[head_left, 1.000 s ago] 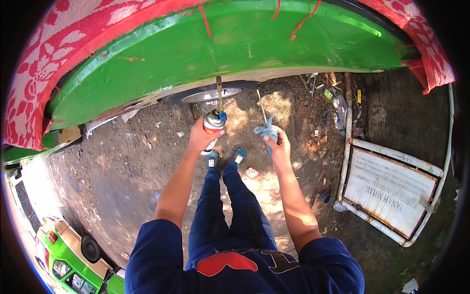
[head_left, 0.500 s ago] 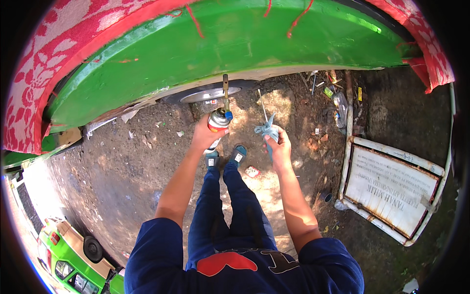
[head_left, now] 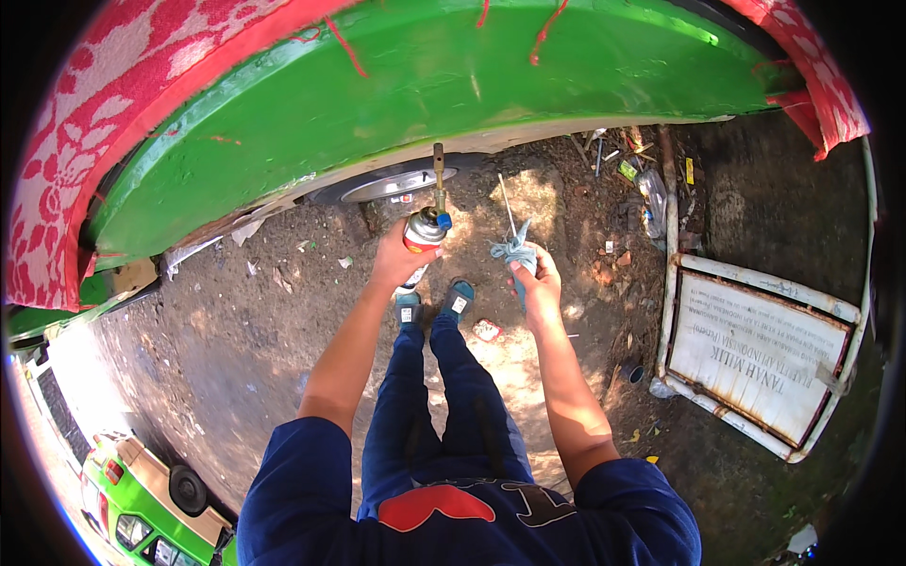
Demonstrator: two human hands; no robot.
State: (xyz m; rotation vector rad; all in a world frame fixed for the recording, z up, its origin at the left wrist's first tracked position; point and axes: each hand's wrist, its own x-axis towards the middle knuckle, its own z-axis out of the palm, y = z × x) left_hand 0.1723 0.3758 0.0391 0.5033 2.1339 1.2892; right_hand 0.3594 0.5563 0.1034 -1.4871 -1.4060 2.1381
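My left hand (head_left: 401, 253) is closed around a gas canister (head_left: 415, 247) topped by a brass torch head (head_left: 439, 174) with a blue knob. The torch's nozzle points away from me, toward the green vehicle body; no flame shows. In my right hand (head_left: 540, 283) is a bunched grey-blue cloth (head_left: 514, 253), pinched between thumb and fingers. Out of the cloth sticks a thin pale rod (head_left: 507, 203), its far end bare; the wrapped end is hidden. The two hands are apart, at about the same height over the ground.
A green vehicle body (head_left: 425, 85) with a wheel (head_left: 396, 186) beneath spans the far side, red patterned fabric (head_left: 113, 113) hanging over it. At right, a white sign board (head_left: 755, 349) leans in a pipe frame. Litter (head_left: 651, 193) lies near a pole. Another green vehicle (head_left: 151, 500) stands lower left.
My view has shifted slightly, so the vehicle and sign board sit a little differently. Both hands keep their holds on the canister and the cloth, nearly in place.
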